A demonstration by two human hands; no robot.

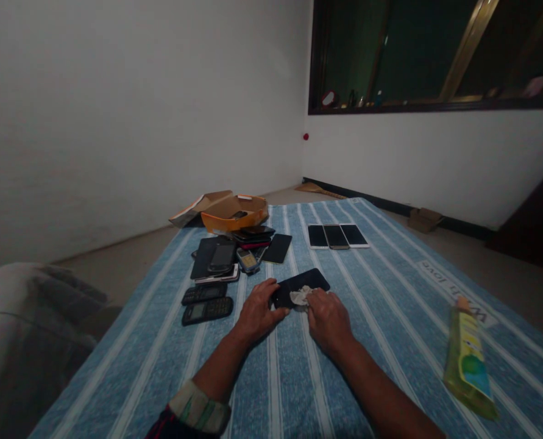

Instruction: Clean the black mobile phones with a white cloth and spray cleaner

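A black smartphone lies at a slant on the blue striped cloth, in the middle of the head view. My left hand grips its left end, thumb at the near edge and fingers at the far one. Bunched in the fingers of my right hand is a crumpled white tissue, pressed against the phone's dark face. Left of my left hand lie two black keypad phones, a nearer one and a farther one.
Several phones are piled at the left, before an open orange box. Three smartphones lie side by side at the far right. A bottle of yellow-green liquid lies near the right edge. Grey fabric sits at the left.
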